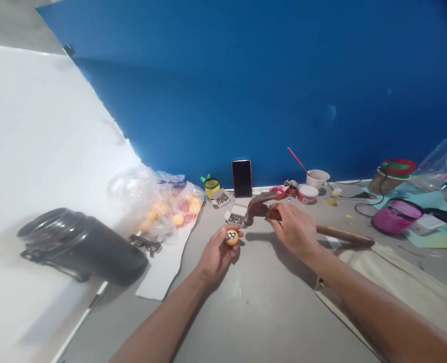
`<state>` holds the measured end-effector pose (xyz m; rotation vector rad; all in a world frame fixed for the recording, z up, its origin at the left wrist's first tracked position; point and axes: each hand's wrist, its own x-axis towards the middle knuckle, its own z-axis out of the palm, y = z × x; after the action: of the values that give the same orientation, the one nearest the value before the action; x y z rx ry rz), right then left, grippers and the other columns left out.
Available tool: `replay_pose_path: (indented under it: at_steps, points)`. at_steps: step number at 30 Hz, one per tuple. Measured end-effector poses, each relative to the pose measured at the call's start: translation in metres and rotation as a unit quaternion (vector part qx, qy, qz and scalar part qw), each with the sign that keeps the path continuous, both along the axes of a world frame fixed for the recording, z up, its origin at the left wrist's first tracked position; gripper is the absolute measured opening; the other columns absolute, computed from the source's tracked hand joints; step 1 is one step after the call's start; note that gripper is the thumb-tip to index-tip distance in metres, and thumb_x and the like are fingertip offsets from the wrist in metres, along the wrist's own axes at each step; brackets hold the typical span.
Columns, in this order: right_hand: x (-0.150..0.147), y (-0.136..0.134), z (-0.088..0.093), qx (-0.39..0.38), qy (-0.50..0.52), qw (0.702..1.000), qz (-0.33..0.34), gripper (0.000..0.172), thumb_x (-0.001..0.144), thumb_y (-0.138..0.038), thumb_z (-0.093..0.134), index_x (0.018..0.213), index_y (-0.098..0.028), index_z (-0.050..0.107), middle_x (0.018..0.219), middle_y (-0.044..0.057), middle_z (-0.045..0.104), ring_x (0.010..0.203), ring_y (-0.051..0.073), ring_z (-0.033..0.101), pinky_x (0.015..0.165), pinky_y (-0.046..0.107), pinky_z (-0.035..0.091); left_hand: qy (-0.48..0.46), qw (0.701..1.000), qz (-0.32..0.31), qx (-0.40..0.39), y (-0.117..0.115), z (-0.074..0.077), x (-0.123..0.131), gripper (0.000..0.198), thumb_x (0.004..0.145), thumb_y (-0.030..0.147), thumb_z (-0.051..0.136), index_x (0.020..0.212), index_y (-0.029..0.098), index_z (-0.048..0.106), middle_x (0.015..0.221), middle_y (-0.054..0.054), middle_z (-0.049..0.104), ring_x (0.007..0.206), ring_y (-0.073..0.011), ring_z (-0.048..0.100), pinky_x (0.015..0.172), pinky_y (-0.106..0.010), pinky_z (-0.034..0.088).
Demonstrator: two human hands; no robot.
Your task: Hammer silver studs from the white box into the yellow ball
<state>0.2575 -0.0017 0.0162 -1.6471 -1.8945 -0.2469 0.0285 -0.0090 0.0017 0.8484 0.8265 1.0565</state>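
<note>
Between the fingers of my left hand [216, 253] is a small yellow-orange ball [231, 238] with several shiny silver studs on its upper side. My right hand [296, 231] is wrapped round the wooden handle [340, 234] of a claw hammer, close to its head. The rusty hammer head [257, 206] is above and to the right of the ball, apart from it. Just behind the ball lies an open small box [236, 218] of silver studs. A second such box [221, 198] is a little farther back.
A dark bottle [91, 247] stands at the left, by plastic bags [170, 206] with more yellow balls. Against the blue board leans a phone [242, 178]. At the right are a white cup [317, 178], a pink mesh container [397, 216] and a beige cloth [397, 282].
</note>
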Motion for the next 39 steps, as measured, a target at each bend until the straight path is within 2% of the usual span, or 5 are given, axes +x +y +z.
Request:
replay_pose_path:
  at_steps: [6, 14, 22, 27, 39]
  points:
    - [0.012, 0.012, -0.013, -0.141, -0.002, 0.989, -0.039, 0.019, 0.098, -0.036, 0.058, 0.111, -0.023, 0.063, 0.100, 0.005, 0.076, 0.085, 0.024, 0.066, 0.064, 0.031, 0.031, 0.151, 0.985, 0.007, 0.080, -0.004, 0.006, -0.003, 0.035, 0.079, 0.037, 0.082, 0.106, 0.020, 0.068, 0.097, -0.005, 0.067, 0.059, -0.0063, 0.046, 0.054, -0.020, 0.036]
    - [0.023, 0.023, -0.009, -0.263, 0.000, 0.961, -0.081, 0.021, 0.098, -0.039, 0.057, 0.112, -0.024, 0.061, 0.098, 0.006, 0.075, 0.086, 0.025, 0.068, 0.064, 0.031, 0.030, 0.179, 0.978, -0.012, 0.104, -0.008, 0.005, -0.003, 0.026, 0.080, 0.028, 0.076, 0.105, 0.021, 0.071, 0.096, -0.005, 0.067, 0.061, -0.0083, 0.047, 0.053, -0.019, 0.037]
    - [0.026, 0.027, -0.014, -0.244, -0.012, 0.967, -0.066, 0.019, 0.096, -0.034, 0.058, 0.107, -0.020, 0.064, 0.113, 0.010, 0.071, 0.106, 0.027, 0.063, 0.073, 0.033, 0.038, 0.184, 0.977, -0.033, 0.099, -0.013, 0.012, -0.001, 0.023, 0.080, 0.021, 0.073, 0.103, 0.021, 0.071, 0.094, -0.004, 0.066, 0.059, -0.0077, 0.046, 0.053, -0.020, 0.036]
    - [0.028, 0.029, -0.020, -0.240, -0.026, 0.968, -0.062, 0.020, 0.096, -0.035, 0.057, 0.105, -0.019, 0.066, 0.111, 0.010, 0.071, 0.107, 0.028, 0.061, 0.077, 0.034, 0.040, 0.175, 0.978, -0.034, 0.110, -0.016, 0.016, 0.001, 0.027, 0.075, 0.018, 0.077, 0.100, 0.022, 0.070, 0.091, -0.003, 0.065, 0.064, -0.0096, 0.052, 0.057, -0.020, 0.042]
    - [0.024, 0.027, -0.023, -0.249, -0.093, 0.962, -0.062, 0.032, 0.102, -0.038, 0.049, 0.105, -0.017, 0.072, 0.110, 0.016, 0.068, 0.108, 0.030, 0.059, 0.080, 0.035, 0.042, 0.204, 0.973, -0.042, 0.101, -0.018, 0.018, 0.002, 0.018, 0.076, 0.022, 0.076, 0.091, 0.021, 0.066, 0.074, 0.001, 0.058, 0.056, -0.0080, 0.045, 0.052, -0.021, 0.034]
